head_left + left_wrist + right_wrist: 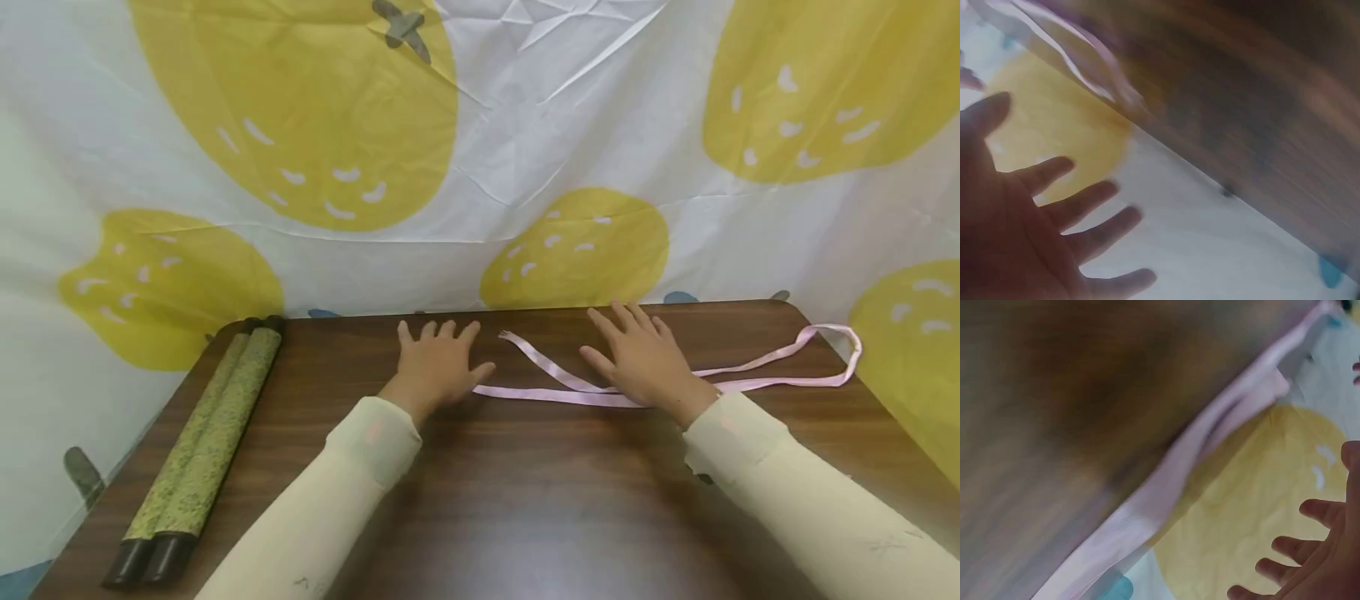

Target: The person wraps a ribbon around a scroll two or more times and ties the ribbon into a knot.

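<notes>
A pink ribbon [558, 396] lies across the far half of the brown table, doubled back in a loop near the right edge, with two loose ends toward the middle. My right hand [641, 362], fingers spread, is over the ribbon's middle part and hides some of it. Near one loose end is my left hand [437, 367], its fingers spread too and nothing in its grasp. In the left wrist view that hand [1041, 219] shows bare, stretched fingers. The right wrist view has the ribbon [1147, 500] running beside my spread fingers [1297, 550].
Two scrolls [213, 433] with green patterned covers and dark ends lie side by side along the left of the wooden table [525, 517]. A white cloth [360, 275] with yellow fruit prints hangs behind and around the table.
</notes>
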